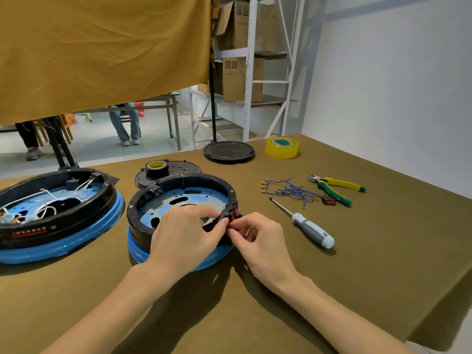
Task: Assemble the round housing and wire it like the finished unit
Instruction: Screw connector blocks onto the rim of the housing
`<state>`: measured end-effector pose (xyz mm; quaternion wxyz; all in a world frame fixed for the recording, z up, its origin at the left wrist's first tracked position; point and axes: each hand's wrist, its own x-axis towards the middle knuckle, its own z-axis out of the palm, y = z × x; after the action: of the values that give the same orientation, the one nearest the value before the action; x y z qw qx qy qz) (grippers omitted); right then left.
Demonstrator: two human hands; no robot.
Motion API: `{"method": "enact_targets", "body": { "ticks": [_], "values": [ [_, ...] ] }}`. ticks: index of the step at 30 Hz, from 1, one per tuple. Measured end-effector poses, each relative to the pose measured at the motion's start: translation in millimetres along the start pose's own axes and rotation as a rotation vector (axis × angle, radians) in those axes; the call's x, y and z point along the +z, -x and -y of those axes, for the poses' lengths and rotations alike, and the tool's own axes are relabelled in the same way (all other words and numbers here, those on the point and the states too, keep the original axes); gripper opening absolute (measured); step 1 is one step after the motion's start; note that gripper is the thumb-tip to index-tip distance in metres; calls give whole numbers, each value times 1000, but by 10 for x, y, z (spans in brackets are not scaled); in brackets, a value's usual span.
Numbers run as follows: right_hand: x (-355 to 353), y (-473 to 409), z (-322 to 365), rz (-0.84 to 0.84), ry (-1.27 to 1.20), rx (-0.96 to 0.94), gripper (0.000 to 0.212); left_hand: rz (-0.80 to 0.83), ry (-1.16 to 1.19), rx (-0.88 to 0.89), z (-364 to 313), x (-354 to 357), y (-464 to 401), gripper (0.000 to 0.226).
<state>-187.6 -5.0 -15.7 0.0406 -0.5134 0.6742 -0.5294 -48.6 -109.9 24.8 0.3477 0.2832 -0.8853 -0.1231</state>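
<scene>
The round housing [178,198], a black ring on a blue base with no wires inside, sits in front of me. My left hand [186,233] grips its right rim from inside. My right hand [258,238] pinches a small red switch [235,215] at a slot on the outside of that rim. The finished unit [51,215], the same shape with white wires inside, stands at the left. A bundle of blue wires with brass terminals [288,190] lies to the right, with a second red switch [328,200] beside it.
A grey-handled screwdriver [306,224] and yellow-green pliers [334,189] lie right of the housing. A black cover plate with a tape roll [157,168] sits behind it. A black round stand base [228,150] and a yellow tape roll [281,147] are farther back.
</scene>
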Motion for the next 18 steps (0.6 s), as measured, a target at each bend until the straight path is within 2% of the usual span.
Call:
{"method": "enact_targets", "body": {
  "ticks": [4, 7, 9, 13, 16, 18],
  "values": [
    [4, 4, -8, 6, 11, -10, 14, 4, -55, 2, -5, 15, 7, 36],
    [-17, -16, -14, 23, 12, -14, 14, -5, -106, -50, 0, 50, -15, 54],
    [-12, -41, -13, -30, -24, -1, 11, 15, -122, -47, 0, 64, -30, 61],
    [-69, -156, -34, -126, -21, 45, 11, 80, -109, 61, 54, 38, -56, 48],
    [-222, -292, -69, -8, 21, -20, 34, 180, -72, 135, 125, -32, -85, 44],
    [-284, -384, -50, 113, 48, -52, 42, 218, -51, 135, 193, -73, -105, 53]
  ]
}}
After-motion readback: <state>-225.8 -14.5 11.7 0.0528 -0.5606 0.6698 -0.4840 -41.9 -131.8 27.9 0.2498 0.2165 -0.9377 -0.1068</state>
